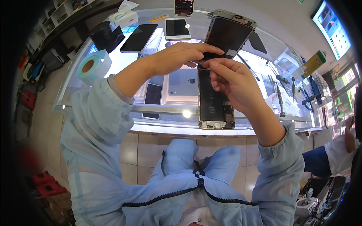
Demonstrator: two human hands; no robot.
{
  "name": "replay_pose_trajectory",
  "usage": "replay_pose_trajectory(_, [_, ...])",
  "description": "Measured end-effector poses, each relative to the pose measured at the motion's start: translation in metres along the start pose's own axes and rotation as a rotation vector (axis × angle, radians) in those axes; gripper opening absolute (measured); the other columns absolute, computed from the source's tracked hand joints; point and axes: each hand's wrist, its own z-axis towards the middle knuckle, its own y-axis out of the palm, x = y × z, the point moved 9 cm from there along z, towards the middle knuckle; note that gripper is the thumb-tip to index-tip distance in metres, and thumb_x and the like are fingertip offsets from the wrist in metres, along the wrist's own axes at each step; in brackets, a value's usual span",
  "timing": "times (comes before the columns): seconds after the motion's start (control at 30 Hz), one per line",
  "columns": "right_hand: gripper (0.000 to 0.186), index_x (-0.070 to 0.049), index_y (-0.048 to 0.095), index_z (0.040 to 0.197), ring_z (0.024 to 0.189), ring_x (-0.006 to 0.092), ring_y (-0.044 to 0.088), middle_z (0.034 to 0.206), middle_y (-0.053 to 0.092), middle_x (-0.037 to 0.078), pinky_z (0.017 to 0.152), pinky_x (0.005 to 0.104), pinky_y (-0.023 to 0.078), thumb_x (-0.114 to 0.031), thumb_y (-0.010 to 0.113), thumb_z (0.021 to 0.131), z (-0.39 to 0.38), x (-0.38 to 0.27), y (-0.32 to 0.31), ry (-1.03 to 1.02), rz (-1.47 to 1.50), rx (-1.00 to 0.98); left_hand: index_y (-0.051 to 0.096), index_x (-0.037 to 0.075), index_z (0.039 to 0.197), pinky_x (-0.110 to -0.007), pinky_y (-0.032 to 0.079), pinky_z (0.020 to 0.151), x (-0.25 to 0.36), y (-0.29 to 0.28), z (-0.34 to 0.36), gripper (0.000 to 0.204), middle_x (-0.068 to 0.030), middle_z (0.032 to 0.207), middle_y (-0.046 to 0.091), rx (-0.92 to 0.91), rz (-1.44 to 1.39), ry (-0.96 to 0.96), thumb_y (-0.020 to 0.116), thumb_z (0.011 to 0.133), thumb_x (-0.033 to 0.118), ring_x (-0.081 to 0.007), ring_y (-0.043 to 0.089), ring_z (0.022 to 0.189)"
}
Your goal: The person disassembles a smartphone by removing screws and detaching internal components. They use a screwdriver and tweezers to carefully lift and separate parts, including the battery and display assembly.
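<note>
An opened phone lies before me, its dark body (212, 98) near the table's front edge, with the battery and inner parts bare. Its screen (229, 34) is raised at the body's far end, inner side toward me. My left hand (180, 55) holds the screen's lower left edge, the index finger stretched across its inner face. At the joint between screen and body, my right hand (233, 77) is closed in a pinch. What lies between those fingertips is hidden. A blue-grey tablet-like device (183, 82) lies left of the phone body, beneath my left hand.
On the glass-topped table (171, 110) lie a large black phone (138, 38), a white phone (178, 29) and a tape roll (90, 67). A lit phone (184, 6) stands at the back. Tweezers (279, 98) and screwdrivers (282, 79) lie right. Another person (332, 156) is at far right.
</note>
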Motion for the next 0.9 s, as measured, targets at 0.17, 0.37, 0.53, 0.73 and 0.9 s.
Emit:
replay_pose_trajectory(0.17, [0.017,-0.003,0.065,0.098,0.060,0.0059,0.052,0.067,0.056,-0.003,0.057,0.0183,0.042,-0.018,0.060,0.092,-0.007,-0.004,-0.008,-0.049,-0.199,0.006,0.056,0.020,0.130,-0.028,0.044,0.082,-0.007,-0.001,0.002,0.052,-0.0054,0.106,0.064,0.048,0.160,-0.002,0.044,0.081,0.014,-0.0122,0.055,0.089])
replay_pose_trajectory(0.37, [0.020,-0.003,0.066,0.094,0.063,0.0218,0.059,0.073,0.061,0.008,0.061,0.0312,0.048,-0.012,0.070,0.077,-0.021,-0.034,0.007,-0.361,-1.224,0.037,0.053,0.020,0.133,-0.025,0.045,0.070,0.000,-0.001,0.002,0.061,-0.0062,0.102,0.066,0.061,0.272,0.144,0.043,0.077,-0.001,-0.0104,0.056,0.078])
replay_pose_trajectory(0.53, [0.015,-0.004,0.067,0.086,0.064,0.0282,0.059,0.077,0.059,0.011,0.060,0.0361,0.048,-0.009,0.073,0.072,-0.032,-0.041,0.026,-0.797,-1.447,0.041,0.050,0.020,0.134,-0.027,0.050,0.074,0.005,0.002,0.003,0.064,-0.0088,0.104,0.065,0.042,0.262,0.187,0.050,0.074,-0.005,-0.0156,0.063,0.090])
replay_pose_trajectory(0.73, [0.010,-0.003,0.068,0.080,0.061,0.0240,0.057,0.072,0.056,0.009,0.056,0.0329,0.046,-0.007,0.073,0.073,-0.041,-0.049,0.033,-0.751,-1.291,0.003,0.046,0.018,0.136,-0.037,0.049,0.096,0.008,0.006,0.001,0.067,-0.0114,0.114,0.062,0.011,0.276,0.210,0.060,0.073,0.000,-0.0232,0.064,0.100])
replay_pose_trajectory(0.9, [0.009,-0.002,0.068,0.079,0.058,0.0176,0.055,0.069,0.055,0.007,0.053,0.0281,0.042,-0.007,0.074,0.073,-0.051,-0.053,0.023,-0.604,-1.103,-0.028,0.042,0.017,0.139,-0.037,0.047,0.097,0.009,0.009,0.000,0.071,-0.0098,0.123,0.057,-0.015,0.294,0.185,0.063,0.073,-0.001,-0.0223,0.062,0.106])
